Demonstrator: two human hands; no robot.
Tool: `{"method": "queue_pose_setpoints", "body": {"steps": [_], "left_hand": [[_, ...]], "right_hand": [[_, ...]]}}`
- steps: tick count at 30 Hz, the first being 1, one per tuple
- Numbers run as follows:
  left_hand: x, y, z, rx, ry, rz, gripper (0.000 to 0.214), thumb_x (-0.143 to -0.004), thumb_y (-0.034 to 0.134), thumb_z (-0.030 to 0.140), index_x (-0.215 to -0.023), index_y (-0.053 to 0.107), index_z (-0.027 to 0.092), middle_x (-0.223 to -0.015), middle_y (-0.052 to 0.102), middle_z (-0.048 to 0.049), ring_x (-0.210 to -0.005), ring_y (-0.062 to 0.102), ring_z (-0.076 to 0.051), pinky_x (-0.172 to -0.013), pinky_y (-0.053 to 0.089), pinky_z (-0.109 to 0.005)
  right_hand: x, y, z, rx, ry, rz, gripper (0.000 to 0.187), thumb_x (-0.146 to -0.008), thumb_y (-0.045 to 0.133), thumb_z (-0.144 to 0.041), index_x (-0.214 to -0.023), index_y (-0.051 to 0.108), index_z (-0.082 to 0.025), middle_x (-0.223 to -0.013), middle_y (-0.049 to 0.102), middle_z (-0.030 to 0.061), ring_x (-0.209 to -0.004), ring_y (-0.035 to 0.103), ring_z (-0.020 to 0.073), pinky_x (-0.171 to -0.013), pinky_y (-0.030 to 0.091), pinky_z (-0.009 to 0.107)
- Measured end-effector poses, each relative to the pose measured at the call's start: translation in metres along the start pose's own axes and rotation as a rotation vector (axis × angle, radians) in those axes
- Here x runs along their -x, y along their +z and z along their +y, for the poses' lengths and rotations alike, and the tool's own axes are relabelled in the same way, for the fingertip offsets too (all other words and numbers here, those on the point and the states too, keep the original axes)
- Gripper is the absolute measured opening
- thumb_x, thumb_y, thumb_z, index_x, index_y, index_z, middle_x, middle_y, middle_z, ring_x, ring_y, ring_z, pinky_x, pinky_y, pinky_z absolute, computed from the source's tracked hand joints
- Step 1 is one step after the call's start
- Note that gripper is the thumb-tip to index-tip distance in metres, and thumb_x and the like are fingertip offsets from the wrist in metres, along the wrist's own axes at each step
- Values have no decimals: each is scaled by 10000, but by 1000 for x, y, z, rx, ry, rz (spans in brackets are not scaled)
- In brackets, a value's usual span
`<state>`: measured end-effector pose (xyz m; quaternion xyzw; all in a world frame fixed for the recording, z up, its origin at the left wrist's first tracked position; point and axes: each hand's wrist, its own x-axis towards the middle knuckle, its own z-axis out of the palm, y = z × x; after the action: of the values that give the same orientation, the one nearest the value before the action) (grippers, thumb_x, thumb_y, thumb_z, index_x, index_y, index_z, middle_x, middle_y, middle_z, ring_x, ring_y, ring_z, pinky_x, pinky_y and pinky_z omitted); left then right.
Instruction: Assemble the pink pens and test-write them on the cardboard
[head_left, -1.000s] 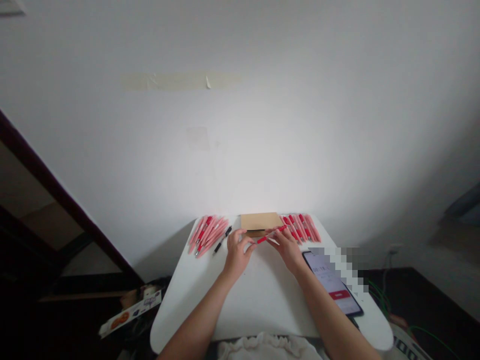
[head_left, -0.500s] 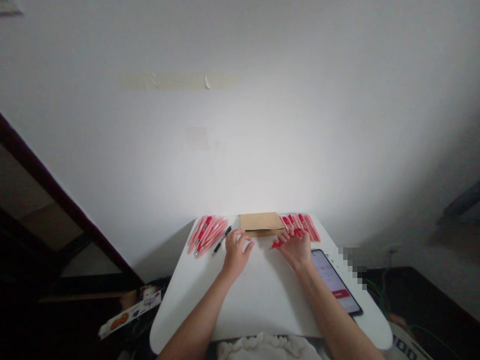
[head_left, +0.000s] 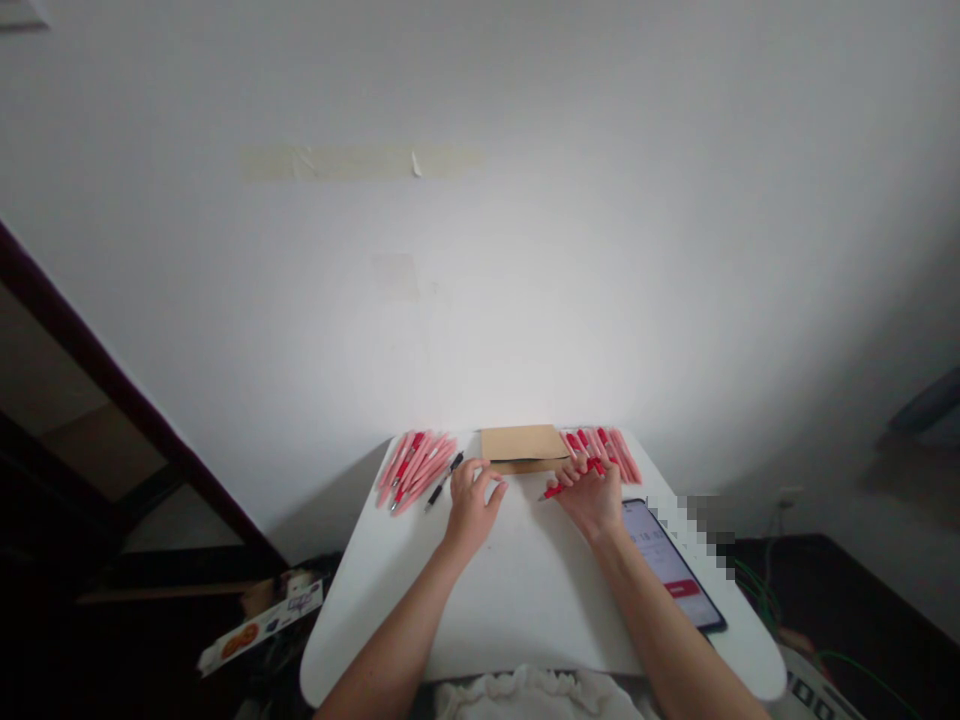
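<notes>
The person's right hand (head_left: 596,500) is turned with its palm side up, fingers curled around a slim red pen (head_left: 553,491) whose pointed end sticks out on the side facing the other hand. The left hand (head_left: 472,505) holds nothing that I can see; its fingers are bent and the thumb stands apart from them, over a white worktop (head_left: 532,600) with rounded corners. Just outside that hand, to its left, lies a black pen with a pale middle (head_left: 435,495), and farther out and beyond it a loose heap of pink and red pens (head_left: 427,465). Beyond the gap between the two hands sits a flat brown cardboard box (head_left: 525,442); from here I cannot tell whether any finger touches it. Just past the right hand, a row of pink and red pens (head_left: 626,455) lies side by side, partly hidden by the fingers. To the right of that wrist, partly covered by the forearm, is a dark-edged phone (head_left: 675,560), its lit screen showing a red button.
</notes>
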<state>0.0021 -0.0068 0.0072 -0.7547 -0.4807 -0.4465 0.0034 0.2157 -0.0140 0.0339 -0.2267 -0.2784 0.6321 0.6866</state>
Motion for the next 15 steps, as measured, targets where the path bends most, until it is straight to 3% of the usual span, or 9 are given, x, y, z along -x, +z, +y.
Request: {"method": "queue_pose_setpoints", "body": {"steps": [15], "left_hand": [[0, -1, 0, -11, -5, 2, 105, -893, 567, 304, -903, 646, 235, -1113, 576, -70, -1105, 530, -237, -1005, 429, -473]], "right_hand": [[0, 1, 0, 92, -14, -35, 377, -825, 430, -571, -650, 363, -244, -577, 326, -65, -528, 352, 128, -600, 427, 331]]}}
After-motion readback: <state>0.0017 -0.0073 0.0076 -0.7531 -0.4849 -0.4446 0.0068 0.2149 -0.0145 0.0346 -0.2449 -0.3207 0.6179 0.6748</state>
